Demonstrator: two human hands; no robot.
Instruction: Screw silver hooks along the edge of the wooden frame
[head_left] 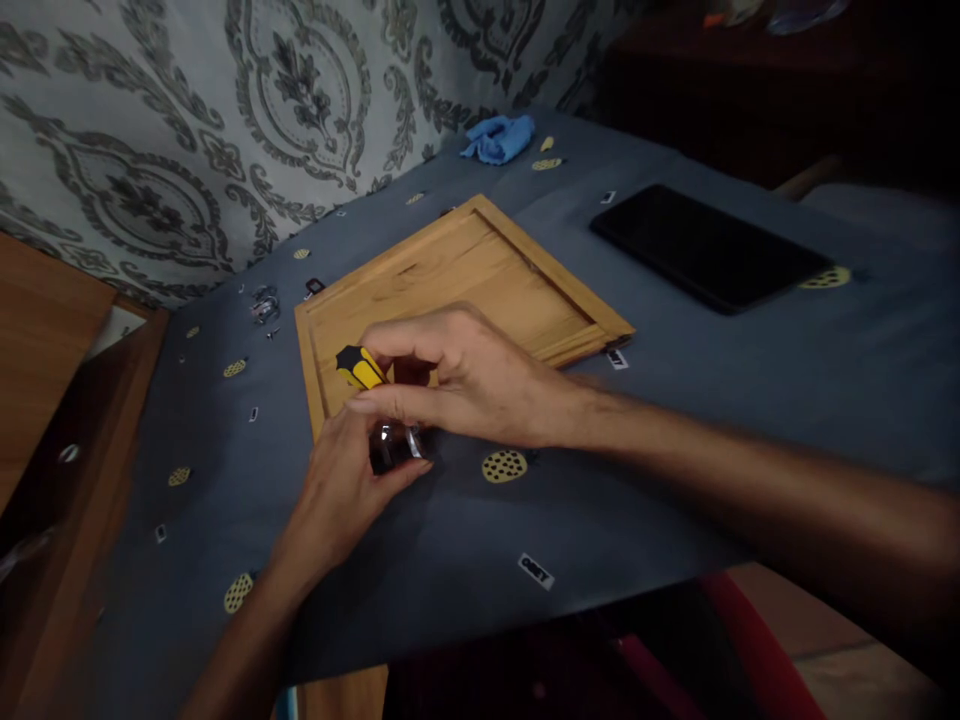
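My right hand (465, 375) is closed round the yellow and black handle of a screwdriver (365, 368), whose shaft and tip are hidden. Just below it, my left hand (349, 475) curls round a shiny metal fitting (397, 445); fingers cover much of it, so its kind does not show. Both hands meet at the near left corner of a framed wooden panel (442, 275) lying flat on the cloth. Whether the fitting touches the panel's edge I cannot tell.
A grey-blue patterned cloth (615, 480) covers the table. Beyond the panel's left side lie a loose shiny metal fitting (264, 303) and a small screw (272, 333). A black phone (712, 245) rests at right, a crumpled blue cloth (499, 138) at the back. Wooden furniture (90, 480) borders the left.
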